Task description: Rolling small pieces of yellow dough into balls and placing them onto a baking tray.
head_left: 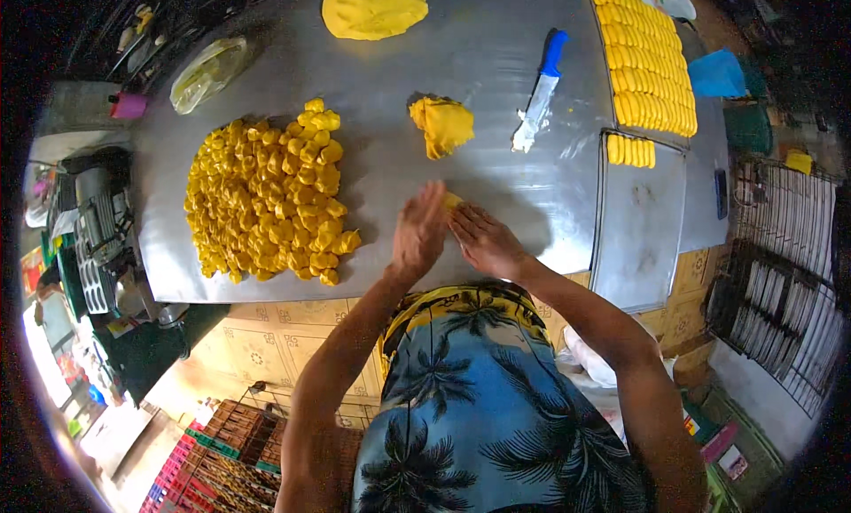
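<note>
Small piece of yellow dough [453, 200] lies at the fingertips of the two hands, near the front edge of the metal counter [496, 61]; most of it is hidden.

Handling (judged by look): light, soft, pliable; probably slightly greasy rather than sticky, given the sheen on similar pieces. Likely to dent or stretch under a pinch. Best hold: flat fingers or palms along its length, light even pressure; if lifted, support from below or at both ends.

Hands: left hand [420, 234] is open, fingers extended and close together, turned partly on edge; motion blur softens the outline. Right hand [483, 240] is open, palm down, fingers straight and nearly together, tips against the dough. Neither curls into a grip; contact under the palms cannot be seen.

Surroundings: ragged dough lump [445, 127] just beyond the hands; large dough mound [374, 9] at the far side. Heap of small dough balls [261, 198] to the left, shiny, many touching. Knife [553, 54] with blue handle lies to the right, pale residue on its blade. Farther right, dough sticks [651, 65] in packed rows; nearer tray [643, 238] carries one short row at its far left corner.
</note>
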The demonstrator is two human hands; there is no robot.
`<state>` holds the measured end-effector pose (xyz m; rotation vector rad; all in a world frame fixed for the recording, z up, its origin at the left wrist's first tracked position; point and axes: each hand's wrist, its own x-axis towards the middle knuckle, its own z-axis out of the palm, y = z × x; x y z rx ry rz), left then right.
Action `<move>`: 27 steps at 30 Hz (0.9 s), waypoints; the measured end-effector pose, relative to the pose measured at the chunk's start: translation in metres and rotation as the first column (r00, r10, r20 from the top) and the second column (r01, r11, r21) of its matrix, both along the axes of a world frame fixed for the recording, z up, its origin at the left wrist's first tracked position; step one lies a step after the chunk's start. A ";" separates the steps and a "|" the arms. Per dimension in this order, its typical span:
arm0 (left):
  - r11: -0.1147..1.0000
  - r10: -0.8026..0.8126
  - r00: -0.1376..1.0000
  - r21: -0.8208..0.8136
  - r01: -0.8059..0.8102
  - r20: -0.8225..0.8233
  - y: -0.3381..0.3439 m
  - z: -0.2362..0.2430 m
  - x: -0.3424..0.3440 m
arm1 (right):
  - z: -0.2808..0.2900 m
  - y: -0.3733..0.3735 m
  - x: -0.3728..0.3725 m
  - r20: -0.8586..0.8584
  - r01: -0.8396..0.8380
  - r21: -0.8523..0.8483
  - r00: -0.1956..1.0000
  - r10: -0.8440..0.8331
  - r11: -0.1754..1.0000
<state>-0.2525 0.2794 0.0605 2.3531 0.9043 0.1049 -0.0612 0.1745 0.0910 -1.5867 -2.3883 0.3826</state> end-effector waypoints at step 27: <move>0.931 0.342 0.907 0.218 -0.292 -0.246 -0.046 0.037 0.054 | 0.012 0.068 0.034 -0.539 0.050 0.033 0.842 -0.024 0.998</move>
